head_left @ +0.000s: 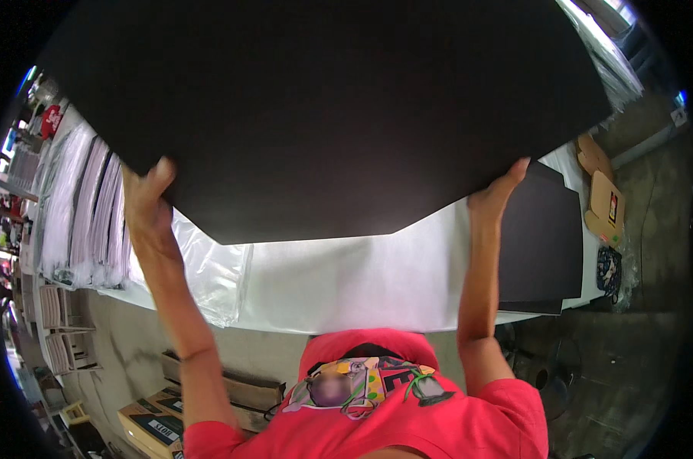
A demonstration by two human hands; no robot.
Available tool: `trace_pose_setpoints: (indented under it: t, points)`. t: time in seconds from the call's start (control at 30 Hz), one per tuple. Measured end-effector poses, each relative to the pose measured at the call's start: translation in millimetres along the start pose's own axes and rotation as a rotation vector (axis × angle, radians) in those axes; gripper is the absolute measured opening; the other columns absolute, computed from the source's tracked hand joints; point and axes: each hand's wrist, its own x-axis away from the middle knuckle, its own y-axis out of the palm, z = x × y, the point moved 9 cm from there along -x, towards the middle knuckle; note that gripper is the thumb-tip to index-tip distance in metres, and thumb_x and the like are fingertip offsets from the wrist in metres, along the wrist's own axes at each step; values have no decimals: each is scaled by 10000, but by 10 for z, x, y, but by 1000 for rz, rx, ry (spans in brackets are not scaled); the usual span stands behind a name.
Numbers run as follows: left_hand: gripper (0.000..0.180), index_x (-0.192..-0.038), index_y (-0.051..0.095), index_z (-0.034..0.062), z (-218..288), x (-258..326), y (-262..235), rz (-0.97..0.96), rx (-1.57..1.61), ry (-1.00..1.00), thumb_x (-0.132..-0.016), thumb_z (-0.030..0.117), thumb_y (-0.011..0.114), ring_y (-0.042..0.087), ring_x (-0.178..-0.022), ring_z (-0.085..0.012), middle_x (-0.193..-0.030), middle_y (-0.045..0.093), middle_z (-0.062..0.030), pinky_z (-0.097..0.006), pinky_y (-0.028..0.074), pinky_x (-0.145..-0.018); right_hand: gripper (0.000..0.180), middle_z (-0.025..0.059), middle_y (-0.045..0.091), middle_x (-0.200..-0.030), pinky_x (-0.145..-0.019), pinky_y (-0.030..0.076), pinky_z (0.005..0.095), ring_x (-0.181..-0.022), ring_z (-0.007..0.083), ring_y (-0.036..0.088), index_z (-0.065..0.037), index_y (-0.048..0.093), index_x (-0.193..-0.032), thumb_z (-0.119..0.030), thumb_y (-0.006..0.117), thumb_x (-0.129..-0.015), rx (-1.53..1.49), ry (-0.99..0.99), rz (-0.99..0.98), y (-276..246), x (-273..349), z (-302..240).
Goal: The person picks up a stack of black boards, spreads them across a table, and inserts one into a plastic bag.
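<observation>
A large black sheet of board (339, 122) is held up in front of me and fills the upper part of the view. My left hand (149, 191) grips its lower left edge, the thumb lying on the near face. On the lower right edge, my right hand (499, 187) holds it the same way. The fingers behind the board are hidden on both sides. Below it lies a white-covered table (346, 283). Several more black sheets (541, 237) are stacked on the table's right side, beside my right forearm.
Plastic-wrapped stacks (86, 206) stand at the table's left, with clear plastic bags (212, 268) next to them. Brown cardboard pieces (606, 210) and a dark patterned pouch (609, 271) sit at the right edge. A cardboard box (151, 424) and stacked chairs (67, 340) are on the floor at left.
</observation>
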Motion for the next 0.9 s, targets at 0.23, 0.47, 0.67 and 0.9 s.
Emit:
trace_pose_setpoints:
  t: [0.23,0.47,0.67,0.9]
  points:
    - [636,-1197,605,-3,886,-251,1356,-183,-350,-139,-652,245,818,623,-967,-189,-1072,638,-118,-318,476,-887,978,145,170,-1533,-1145,220,474,-1429,314,144,-114,211,-1481,-805,362,-805,-64,-25,83,-166,253,316]
    - [658,-1159,621,-4,896,-243,2176,-574,-458,-29,-615,297,835,664,-780,-181,-930,679,-105,-275,521,-751,989,127,186,-1530,-1142,230,476,-1430,308,134,-156,179,-1500,-834,313,-792,-63,10,132,-492,287,498]
    - [619,-1156,622,-17,833,-179,2287,-537,-443,19,-651,268,838,642,-796,-141,-914,677,-90,-272,518,-741,1004,113,152,-1552,-1143,223,467,-1424,307,158,-145,165,-1505,-840,292,-791,-307,167,194,-634,275,593]
    - [628,-1166,606,-37,922,385,1299,13,-361,-130,-626,195,826,630,-912,-194,-1005,674,-101,-322,476,-888,897,121,269,-1521,-1147,220,419,-1400,286,244,-81,230,-1487,-729,348,-878,-198,187,-242,-34,-615,750]
